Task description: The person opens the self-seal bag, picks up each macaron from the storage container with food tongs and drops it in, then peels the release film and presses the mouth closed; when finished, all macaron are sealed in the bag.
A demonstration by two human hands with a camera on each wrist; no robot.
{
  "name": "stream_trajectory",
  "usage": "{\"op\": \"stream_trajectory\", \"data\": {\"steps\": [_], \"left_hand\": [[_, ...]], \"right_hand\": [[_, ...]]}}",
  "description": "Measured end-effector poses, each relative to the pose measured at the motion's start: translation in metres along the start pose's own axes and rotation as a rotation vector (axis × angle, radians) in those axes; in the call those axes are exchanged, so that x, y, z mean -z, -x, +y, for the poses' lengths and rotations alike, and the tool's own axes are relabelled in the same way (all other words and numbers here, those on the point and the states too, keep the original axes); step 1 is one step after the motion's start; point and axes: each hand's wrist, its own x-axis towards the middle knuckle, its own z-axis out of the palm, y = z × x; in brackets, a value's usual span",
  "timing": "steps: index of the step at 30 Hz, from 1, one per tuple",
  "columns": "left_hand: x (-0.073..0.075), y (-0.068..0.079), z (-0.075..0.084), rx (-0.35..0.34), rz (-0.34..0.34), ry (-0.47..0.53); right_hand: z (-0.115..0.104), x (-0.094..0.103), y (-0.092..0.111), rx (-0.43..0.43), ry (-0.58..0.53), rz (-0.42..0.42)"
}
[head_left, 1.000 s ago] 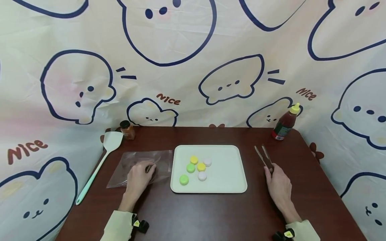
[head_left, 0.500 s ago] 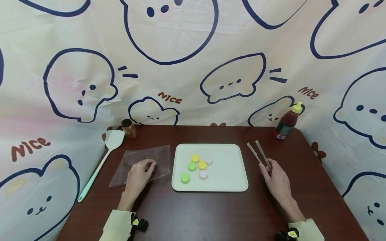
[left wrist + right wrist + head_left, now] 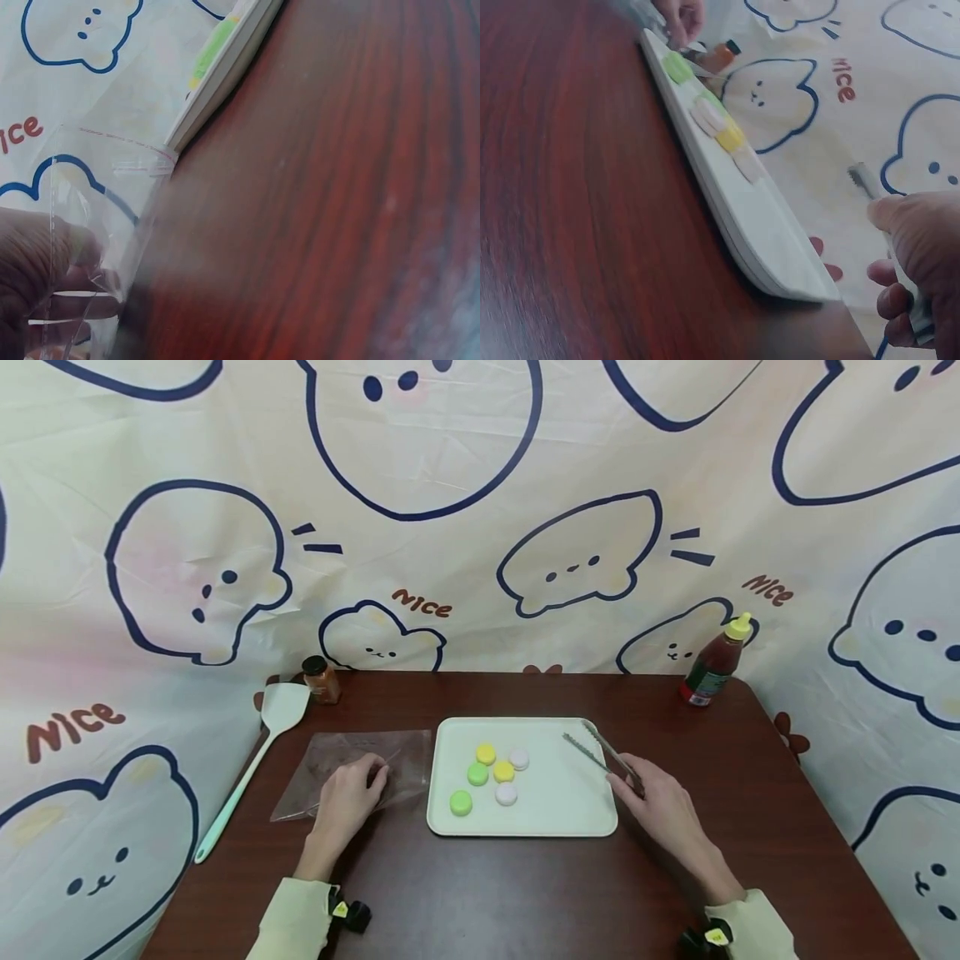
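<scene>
1. At mid-left, the pale spatula (image 3: 283,710) lies along the table's (image 3: 480,893) edge; a stray left sleeve (image 3: 295,917) could probably nudge it off.
2. Left of centre, the left hand (image 3: 347,797) pinches the clear bag (image 3: 408,756); the thin film might crumple or slip if that pinch slackens, and I cannot tell whether its mouth is parted.
3. At centre, the tray (image 3: 562,810) carries six macaron-like discs (image 3: 502,772), two each of green, yellow and pale lilac, bunched on its left half; tongs closing on one could shove its neighbours, since several sit very close together.
4. Right of centre, the right hand (image 3: 660,802) grasps the tongs (image 3: 609,752), tips spread above the tray's upper right corner, gripping no disc; too hard a squeeze may crack a disc, too light may drop it; dipping low could knock the rim.
</scene>
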Motion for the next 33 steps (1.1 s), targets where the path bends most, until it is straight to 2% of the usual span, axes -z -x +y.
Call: {"op": "stream_trajectory", "data": {"steps": [6, 15, 24, 33], "left_hand": [[0.001, 0.002, 0.001, -0.015, 0.011, 0.016], [-0.001, 0.002, -0.001, -0.026, 0.027, 0.046], [-0.002, 0.002, -0.001, -0.057, 0.062, 0.037], [0.001, 0.002, 0.0, -0.073, 0.054, 0.008]], "right_hand": [[-0.012, -0.016, -0.005, 0.083, 0.056, -0.079], [-0.024, -0.032, -0.012, 0.09, 0.095, -0.215], [-0.027, -0.039, -0.022, 0.096, 0.154, -0.274], [-0.027, -0.047, -0.029, 0.141, 0.17, -0.274]]}}
